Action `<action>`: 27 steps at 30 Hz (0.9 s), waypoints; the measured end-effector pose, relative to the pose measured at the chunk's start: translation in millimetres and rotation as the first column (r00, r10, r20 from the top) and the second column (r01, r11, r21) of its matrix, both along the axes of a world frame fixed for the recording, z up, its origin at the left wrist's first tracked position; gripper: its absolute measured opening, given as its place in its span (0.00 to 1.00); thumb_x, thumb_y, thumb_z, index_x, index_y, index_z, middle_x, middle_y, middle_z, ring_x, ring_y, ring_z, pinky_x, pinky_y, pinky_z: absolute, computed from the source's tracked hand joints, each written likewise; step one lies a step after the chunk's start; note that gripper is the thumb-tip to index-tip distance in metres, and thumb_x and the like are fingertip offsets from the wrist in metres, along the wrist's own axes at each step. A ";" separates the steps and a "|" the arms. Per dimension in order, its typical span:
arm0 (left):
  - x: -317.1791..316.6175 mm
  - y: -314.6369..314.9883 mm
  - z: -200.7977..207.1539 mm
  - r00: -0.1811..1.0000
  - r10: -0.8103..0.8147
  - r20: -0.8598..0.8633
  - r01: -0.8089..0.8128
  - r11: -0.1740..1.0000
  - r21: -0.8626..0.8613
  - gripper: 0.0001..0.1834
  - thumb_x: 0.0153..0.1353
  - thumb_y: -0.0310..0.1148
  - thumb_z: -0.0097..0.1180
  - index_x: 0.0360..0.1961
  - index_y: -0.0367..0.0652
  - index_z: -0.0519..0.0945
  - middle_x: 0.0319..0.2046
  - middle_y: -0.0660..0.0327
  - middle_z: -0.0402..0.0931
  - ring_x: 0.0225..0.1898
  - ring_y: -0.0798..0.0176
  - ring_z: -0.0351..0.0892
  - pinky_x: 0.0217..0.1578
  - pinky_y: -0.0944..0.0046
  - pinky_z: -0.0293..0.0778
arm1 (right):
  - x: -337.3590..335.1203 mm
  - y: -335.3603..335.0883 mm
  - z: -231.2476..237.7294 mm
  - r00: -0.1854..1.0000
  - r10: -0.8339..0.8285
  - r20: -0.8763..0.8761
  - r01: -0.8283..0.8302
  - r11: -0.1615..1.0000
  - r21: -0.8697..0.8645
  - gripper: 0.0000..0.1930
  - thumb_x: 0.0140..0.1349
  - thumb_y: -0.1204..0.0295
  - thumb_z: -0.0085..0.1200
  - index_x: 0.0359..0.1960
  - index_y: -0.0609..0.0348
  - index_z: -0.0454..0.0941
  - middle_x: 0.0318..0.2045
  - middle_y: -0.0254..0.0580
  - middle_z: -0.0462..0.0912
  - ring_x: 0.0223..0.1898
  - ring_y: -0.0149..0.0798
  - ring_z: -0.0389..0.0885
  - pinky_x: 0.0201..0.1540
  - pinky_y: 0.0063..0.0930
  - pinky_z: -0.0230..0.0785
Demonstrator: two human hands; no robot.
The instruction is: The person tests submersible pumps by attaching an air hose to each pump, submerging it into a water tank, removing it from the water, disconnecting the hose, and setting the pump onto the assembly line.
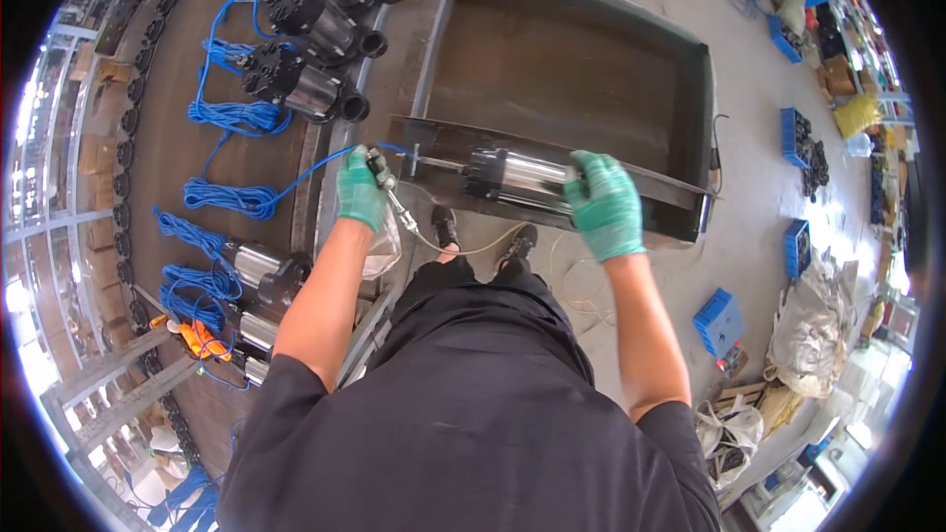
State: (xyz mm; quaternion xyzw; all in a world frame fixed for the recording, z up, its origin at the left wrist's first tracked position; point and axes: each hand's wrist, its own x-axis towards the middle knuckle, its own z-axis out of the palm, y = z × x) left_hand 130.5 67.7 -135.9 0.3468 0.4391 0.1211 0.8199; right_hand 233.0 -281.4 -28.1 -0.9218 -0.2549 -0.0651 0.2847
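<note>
A submersible pump with a shiny steel body and black end lies sideways across the near edge of a metal tank. My right hand, in a green glove, curls over the pump's right end and grips it. My left hand, also gloved in green, is closed around a metal air-line fitting. A thin pale hose trails from that fitting below the tank. Past the left fingers runs a blue cable toward the pump; whether those fingers also hold it I cannot tell. A thin metal rod points left from the pump.
The brown-floored tank stands ahead. On the conveyor at left lie several pumps with coiled blue cables, and an orange glove. Blue crates and sacks sit on the floor at right. My shoes are just below the tank.
</note>
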 end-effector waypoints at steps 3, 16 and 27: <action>9.2 9.0 -12.6 0.981 -0.111 -0.157 0.125 0.989 0.084 0.16 0.73 0.45 0.52 0.29 0.50 0.75 0.17 0.68 0.71 0.12 0.70 0.60 0.15 0.66 0.56 | 19.3 -13.4 -9.7 0.980 -0.035 -0.196 0.020 0.997 -0.078 0.10 0.63 0.69 0.59 0.44 0.57 0.82 0.39 0.50 0.84 0.39 0.53 0.83 0.44 0.43 0.76; 16.1 23.0 -11.8 0.877 -0.463 -0.131 0.465 0.885 -0.011 0.18 0.73 0.48 0.54 0.34 0.45 0.79 0.19 0.63 0.76 0.13 0.71 0.64 0.13 0.70 0.57 | 26.7 -12.1 -29.9 0.934 -0.102 -0.342 0.118 0.993 0.026 0.07 0.65 0.71 0.57 0.39 0.60 0.84 0.36 0.51 0.85 0.37 0.50 0.84 0.43 0.37 0.76; 21.3 23.2 -9.2 0.867 -0.481 -0.133 0.476 0.877 -0.069 0.17 0.74 0.47 0.53 0.32 0.46 0.78 0.18 0.62 0.75 0.12 0.72 0.62 0.13 0.71 0.56 | 28.0 -11.0 -29.8 0.922 -0.120 -0.369 0.137 0.990 0.021 0.07 0.65 0.72 0.57 0.38 0.61 0.84 0.35 0.51 0.85 0.36 0.49 0.84 0.42 0.36 0.76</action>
